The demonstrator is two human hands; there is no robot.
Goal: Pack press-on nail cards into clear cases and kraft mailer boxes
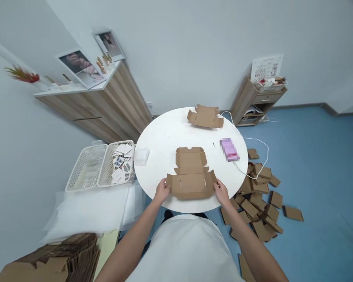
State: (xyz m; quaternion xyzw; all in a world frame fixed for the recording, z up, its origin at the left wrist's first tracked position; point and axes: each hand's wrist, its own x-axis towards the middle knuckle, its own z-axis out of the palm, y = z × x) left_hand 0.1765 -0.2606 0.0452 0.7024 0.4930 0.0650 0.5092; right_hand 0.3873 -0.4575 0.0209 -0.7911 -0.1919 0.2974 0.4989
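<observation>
An unfolded brown cardboard box (pixel 191 184) lies near the front edge of the round white table (pixel 159 135), its side flaps tilted up and its lid panel spread away from me. My left hand (pixel 162 190) grips the flap at its left side, fingers closed on the cardboard. On the opposite side my right hand (pixel 221 192) pinches the right flap the same way. Farther back on the table sits a second, partly folded cardboard box (pixel 205 116), which neither hand touches.
A phone with a pixelated screen (pixel 229 149) lies at right with a white cable (pixel 267 150). Folded boxes (pixel 260 209) are heaped on the floor. At left are white baskets (pixel 116 162), white sheets (pixel 91 209) and stacked flat cardboard (pixel 82 258). A white packet (pixel 141 156) rests on the table.
</observation>
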